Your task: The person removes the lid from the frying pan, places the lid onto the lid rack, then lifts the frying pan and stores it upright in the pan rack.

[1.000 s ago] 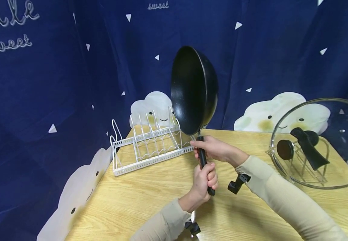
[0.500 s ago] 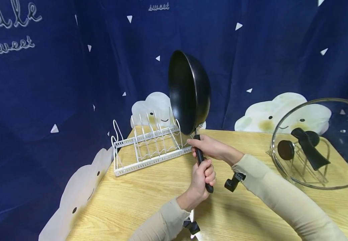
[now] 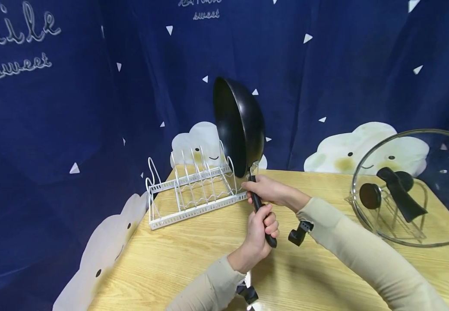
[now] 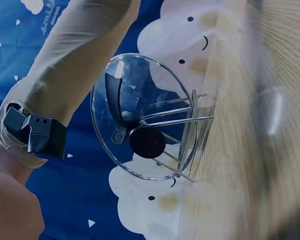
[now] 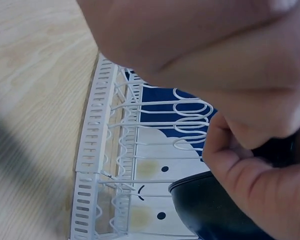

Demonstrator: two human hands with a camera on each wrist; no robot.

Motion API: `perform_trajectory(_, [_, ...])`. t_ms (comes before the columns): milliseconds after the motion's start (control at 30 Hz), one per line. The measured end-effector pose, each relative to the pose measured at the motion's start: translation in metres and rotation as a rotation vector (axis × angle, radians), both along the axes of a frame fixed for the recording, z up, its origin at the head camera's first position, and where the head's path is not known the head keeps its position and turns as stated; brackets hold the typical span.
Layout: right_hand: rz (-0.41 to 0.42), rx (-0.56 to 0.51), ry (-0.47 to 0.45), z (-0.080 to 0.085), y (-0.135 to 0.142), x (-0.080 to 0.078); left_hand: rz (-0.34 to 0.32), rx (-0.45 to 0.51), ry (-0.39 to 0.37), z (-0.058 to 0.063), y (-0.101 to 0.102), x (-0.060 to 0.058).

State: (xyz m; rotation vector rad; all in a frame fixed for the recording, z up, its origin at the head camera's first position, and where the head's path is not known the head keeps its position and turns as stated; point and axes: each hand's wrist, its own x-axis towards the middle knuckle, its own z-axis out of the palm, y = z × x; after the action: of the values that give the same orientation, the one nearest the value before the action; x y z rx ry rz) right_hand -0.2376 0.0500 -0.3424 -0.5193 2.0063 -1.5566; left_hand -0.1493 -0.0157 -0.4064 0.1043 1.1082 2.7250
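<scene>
A black wok point(image 3: 244, 125) is held up on its side, its hollow facing left and its black handle point(image 3: 256, 199) slanting down toward me. My left hand point(image 3: 259, 229) grips the handle near its end. Higher up, close below the bowl, my right hand point(image 3: 269, 190) holds the same handle with its thumb across it. The wok's lower rim overlaps the right end of a white wire dish rack point(image 3: 193, 211) in the head view. From the right wrist, the wok point(image 5: 205, 205) shows beside the rack's point(image 5: 90, 130) wire dividers, partly behind the fingers.
A glass lid point(image 3: 399, 194) with a black handle leans in a wire stand point(image 3: 418, 233) at the table's right. Dark blue curtains point(image 3: 92, 108) with cloud prints surround the wooden table point(image 3: 178, 259).
The wok has moved left and down toward the rack's right end, tilting further left. Both hands have shifted slightly left with it, keeping their grip. The head view has tipped upward a little.
</scene>
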Motion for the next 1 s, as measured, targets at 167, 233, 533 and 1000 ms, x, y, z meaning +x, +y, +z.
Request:
perform_trajectory(167, [0.015,0.009,-0.006,-0.004,0.000,-0.002,0.008,0.001,-0.026,-0.002,0.000,0.000])
perform_trajectory(233, [0.019,0.019,-0.009,-0.005,-0.001,-0.003,0.012,-0.004,-0.032,-0.003,0.000,0.000])
perform_trajectory(533, [0.026,0.067,-0.044,-0.014,-0.005,-0.009,0.025,0.000,-0.066,-0.011,-0.003,-0.003])
perform_trajectory(1000, [0.071,0.026,-0.058,-0.036,-0.003,-0.018,0.042,-0.015,-0.099,-0.026,-0.003,-0.005])
